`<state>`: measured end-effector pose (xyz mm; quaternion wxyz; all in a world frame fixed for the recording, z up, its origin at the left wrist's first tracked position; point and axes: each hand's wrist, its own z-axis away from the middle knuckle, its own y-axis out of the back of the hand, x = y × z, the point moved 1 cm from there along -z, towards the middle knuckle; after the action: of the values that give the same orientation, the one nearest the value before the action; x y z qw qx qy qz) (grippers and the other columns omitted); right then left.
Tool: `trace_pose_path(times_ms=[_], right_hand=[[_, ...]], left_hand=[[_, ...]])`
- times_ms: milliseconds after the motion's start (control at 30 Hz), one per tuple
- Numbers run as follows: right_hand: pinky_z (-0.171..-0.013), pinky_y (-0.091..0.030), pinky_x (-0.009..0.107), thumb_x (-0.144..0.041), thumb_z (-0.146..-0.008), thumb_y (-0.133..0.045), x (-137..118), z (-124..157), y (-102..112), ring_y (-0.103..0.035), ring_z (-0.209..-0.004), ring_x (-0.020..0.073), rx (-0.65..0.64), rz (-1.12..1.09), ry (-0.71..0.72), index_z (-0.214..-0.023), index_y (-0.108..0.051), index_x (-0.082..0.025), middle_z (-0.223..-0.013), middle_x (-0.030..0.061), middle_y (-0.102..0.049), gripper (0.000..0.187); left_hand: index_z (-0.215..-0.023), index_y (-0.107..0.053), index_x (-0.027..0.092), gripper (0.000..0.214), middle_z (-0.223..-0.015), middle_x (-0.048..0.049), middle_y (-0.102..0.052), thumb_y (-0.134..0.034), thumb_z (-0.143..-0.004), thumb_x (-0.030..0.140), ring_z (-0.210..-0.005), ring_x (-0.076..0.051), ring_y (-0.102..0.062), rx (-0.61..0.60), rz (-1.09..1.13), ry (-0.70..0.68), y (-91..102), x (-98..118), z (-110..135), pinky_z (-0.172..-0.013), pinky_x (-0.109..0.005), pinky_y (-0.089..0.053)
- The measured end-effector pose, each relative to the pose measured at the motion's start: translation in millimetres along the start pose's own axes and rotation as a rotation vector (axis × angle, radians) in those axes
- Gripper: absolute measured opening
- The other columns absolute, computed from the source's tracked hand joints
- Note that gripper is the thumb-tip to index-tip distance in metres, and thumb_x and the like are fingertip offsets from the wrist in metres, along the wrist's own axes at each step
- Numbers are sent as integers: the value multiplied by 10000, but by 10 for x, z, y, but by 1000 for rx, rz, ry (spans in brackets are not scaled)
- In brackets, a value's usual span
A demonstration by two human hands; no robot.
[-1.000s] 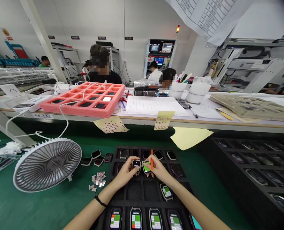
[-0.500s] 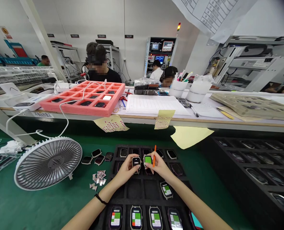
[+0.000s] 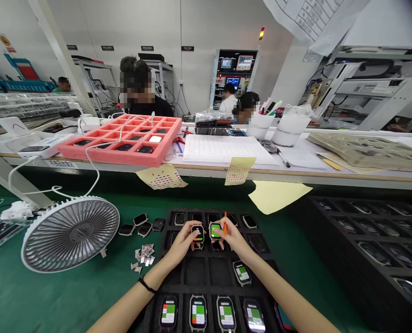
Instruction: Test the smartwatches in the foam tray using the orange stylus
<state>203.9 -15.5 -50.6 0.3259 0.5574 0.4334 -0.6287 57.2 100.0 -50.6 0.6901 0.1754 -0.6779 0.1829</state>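
My left hand [image 3: 185, 239] is closed around a smartwatch [image 3: 199, 234], its thumb on the screen, which shows a strip of red and green. Beside it, my right hand [image 3: 231, 236] grips a second smartwatch [image 3: 214, 230] with a green screen, thumb over the display. An orange stick [image 3: 225, 224] also stands upright between the fingers of that hand. Both watches are held above a black foam tray [image 3: 195, 271]. In its near row lie several watches with lit red, green and white screens, such as one watch [image 3: 226, 314]. Dark-screened watches fill the far row.
Left of the tray lie loose watches [image 3: 145, 229] and a pile of small pinkish pieces [image 3: 145, 255]. A grey fan [image 3: 70, 235] stands farther left. Another black tray stack [image 3: 331, 259] is on the right. Above, a shelf holds a pink foam tray [image 3: 157, 159] and papers [image 3: 223, 149].
Both thumbs have moved onto the watch screens. The left watch's display has changed from mostly dark with white to showing red and green. Both hands keep hold of their watches.
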Motion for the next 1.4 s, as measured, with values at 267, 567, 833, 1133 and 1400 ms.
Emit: trace_pose_path(times_ms=[267,567,833,1133,1400], right_hand=[[-329,-353,184,-470,-708,-699,-6,0,-7,-549,-468,103,-9,-8,-1,-713,-321,-239,-671,-77,-434,443],[-332,-354,191,-451,-705,-703,-14,2,-7,-547,-479,107,-7,3,-4,-722,-332,-242,-692,-68,-441,426],[-338,-361,194,-458,-700,-706,-31,17,-13,-496,-464,88,-5,17,-6,-710,-335,-242,-674,-77,-398,430],[-338,-366,191,-477,-708,-694,-18,18,-11,-570,-500,112,-10,18,-12,-720,-333,-238,-706,-68,-447,433],[-336,-404,190,-388,-643,-770,17,15,-1,-610,-523,123,-24,66,27,-726,-311,-245,-770,-51,-519,488]], left_hand=[[-1147,-427,224,462,-1028,-58,-575,-626,-776,415,-800,-159,-576,-42,3,-22,-6,-30,11,-625,-242,-461],[-1147,-440,212,446,-1000,-62,-581,-588,-805,457,-725,-138,-572,-28,2,-41,-9,-48,4,-560,-225,-448],[-1122,-500,219,399,-910,-32,-573,-493,-848,509,-658,-132,-562,-4,14,5,3,22,10,-506,-215,-434],[-1120,-509,217,397,-921,-31,-574,-503,-843,501,-676,-139,-574,7,25,29,2,42,23,-514,-215,-431],[-1126,-487,218,406,-941,-41,-575,-544,-824,483,-671,-134,-554,-9,32,-9,3,-17,3,-500,-213,-422]])
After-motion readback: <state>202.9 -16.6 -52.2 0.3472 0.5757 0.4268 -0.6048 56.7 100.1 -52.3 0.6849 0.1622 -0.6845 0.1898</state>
